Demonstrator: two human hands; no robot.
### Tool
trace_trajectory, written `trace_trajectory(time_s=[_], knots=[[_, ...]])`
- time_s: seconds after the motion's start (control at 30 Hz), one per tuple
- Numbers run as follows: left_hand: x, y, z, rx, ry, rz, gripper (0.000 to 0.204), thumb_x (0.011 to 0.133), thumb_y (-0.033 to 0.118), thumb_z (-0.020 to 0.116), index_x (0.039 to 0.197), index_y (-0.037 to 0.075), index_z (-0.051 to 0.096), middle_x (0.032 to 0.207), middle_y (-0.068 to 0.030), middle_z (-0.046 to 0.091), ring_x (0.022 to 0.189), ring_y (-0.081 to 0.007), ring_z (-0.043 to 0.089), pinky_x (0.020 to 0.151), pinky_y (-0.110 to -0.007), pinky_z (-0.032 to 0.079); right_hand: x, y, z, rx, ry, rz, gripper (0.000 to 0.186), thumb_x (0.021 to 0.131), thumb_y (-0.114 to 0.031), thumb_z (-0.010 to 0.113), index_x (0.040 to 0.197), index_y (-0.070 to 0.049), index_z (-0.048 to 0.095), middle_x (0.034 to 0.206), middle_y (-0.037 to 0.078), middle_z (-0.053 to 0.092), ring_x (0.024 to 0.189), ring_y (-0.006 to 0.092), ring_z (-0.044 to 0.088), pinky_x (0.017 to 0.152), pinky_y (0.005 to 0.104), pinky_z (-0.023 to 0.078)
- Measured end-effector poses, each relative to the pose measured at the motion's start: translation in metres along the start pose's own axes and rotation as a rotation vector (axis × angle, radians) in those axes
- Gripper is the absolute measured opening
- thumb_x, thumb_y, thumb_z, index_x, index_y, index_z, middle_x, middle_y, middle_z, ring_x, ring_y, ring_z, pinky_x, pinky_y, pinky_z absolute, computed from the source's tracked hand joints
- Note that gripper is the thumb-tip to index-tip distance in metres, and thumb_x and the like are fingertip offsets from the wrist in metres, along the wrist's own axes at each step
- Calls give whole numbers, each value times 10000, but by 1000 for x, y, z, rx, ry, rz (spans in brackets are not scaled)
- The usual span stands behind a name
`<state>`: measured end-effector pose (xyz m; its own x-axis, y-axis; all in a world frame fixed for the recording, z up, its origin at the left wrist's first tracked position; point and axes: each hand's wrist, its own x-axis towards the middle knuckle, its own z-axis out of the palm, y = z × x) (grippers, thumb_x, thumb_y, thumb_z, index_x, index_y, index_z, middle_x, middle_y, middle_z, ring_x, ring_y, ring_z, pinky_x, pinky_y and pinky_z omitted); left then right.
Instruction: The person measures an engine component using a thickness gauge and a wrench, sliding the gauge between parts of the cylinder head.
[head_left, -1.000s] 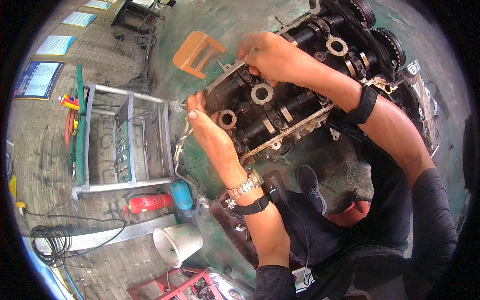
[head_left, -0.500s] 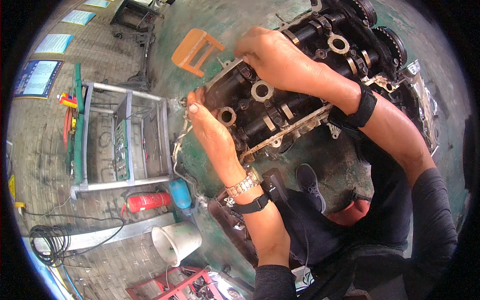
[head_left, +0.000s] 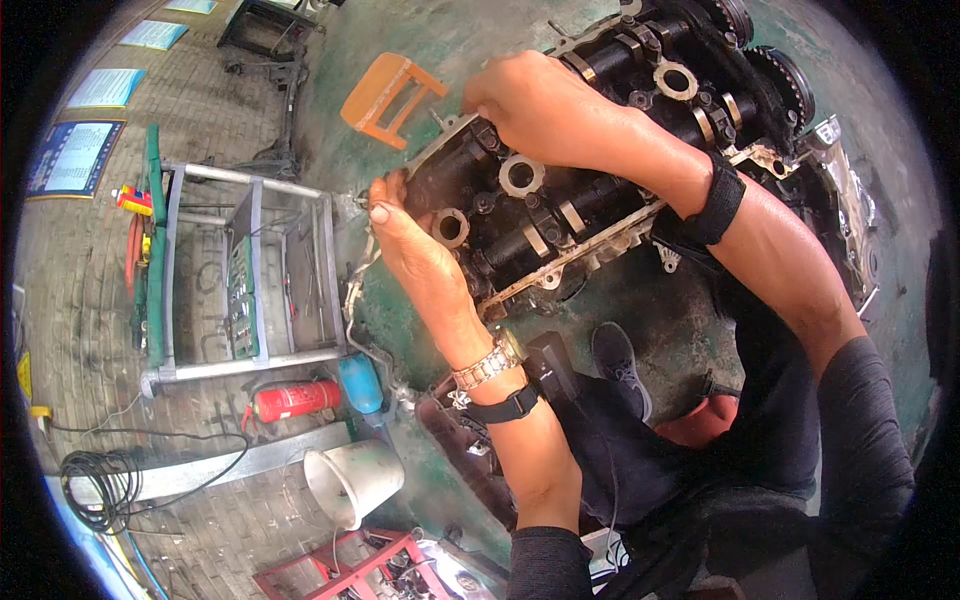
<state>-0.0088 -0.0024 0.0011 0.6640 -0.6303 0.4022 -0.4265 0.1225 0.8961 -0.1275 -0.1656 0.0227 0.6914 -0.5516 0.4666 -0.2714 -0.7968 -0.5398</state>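
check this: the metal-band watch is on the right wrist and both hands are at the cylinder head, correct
Not quite: the head view shows the metal-band watch on the left wrist, not the right. The left hand and right hand are at the cylinder head, as you say.

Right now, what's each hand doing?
Left hand: at the left end of the engine; grip unclear.
Right hand: curled over it; anything held is hidden.

Board: dark-blue rectangular board with a pale panel (head_left: 76,158), rows of print too small to read.
Sheets: light-blue rectangular sheets (head_left: 107,87) above it, lines of print, illegible.
Extinguisher: red cylindrical fire extinguisher (head_left: 297,400), pale label marks, unreadable.
Leg box: black oblong box (head_left: 552,368), tiny white marking, unreadable.
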Motion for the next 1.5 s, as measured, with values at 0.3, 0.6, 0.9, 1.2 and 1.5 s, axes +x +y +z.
trace_trajectory(time_s=[0.3,0.6,0.9,1.2,1.5], knots=[[-2,6,0,26,12,-25,968,1007,741,265,1511,-82,341,1474,-235,491,1339,-316,492,1103,-446,381,-2,-7,-4,-30,-14,43,198,874,-43,603,1027,-38,729,977,194,682,979,402,649,860,477,523],[-2,7,0,35,28,-38,999,992,767,247,1515,-79,340,1487,-229,491,1350,-314,488,1106,-470,373,-7,-5,-2,-44,-30,26,163,883,-85,620,1012,-32,706,970,192,678,957,408,650,831,490,524],[-1,8,-1,51,14,-6,982,1001,753,243,1522,-74,333,1486,-230,499,1380,-324,471,1105,-477,377,-16,-12,-11,-135,-27,-88,137,882,-132,647,965,-33,694,840,177,681,850,420,665,761,500,533],[-1,10,0,87,19,-9,964,1012,736,232,1520,-78,337,1483,-223,508,1398,-322,458,1108,-484,376,-29,-35,-25,-224,-91,-141,142,875,-159,669,906,-21,682,763,183,662,751,389,682,668,477,549],[2,7,0,79,46,-77,953,1017,729,225,1518,-71,355,1470,-200,532,1388,-292,470,1091,-457,384,-38,-49,-27,-325,-95,-236,128,794,-133,695,879,-38,686,734,160,686,700,346,710,615,444,560]])
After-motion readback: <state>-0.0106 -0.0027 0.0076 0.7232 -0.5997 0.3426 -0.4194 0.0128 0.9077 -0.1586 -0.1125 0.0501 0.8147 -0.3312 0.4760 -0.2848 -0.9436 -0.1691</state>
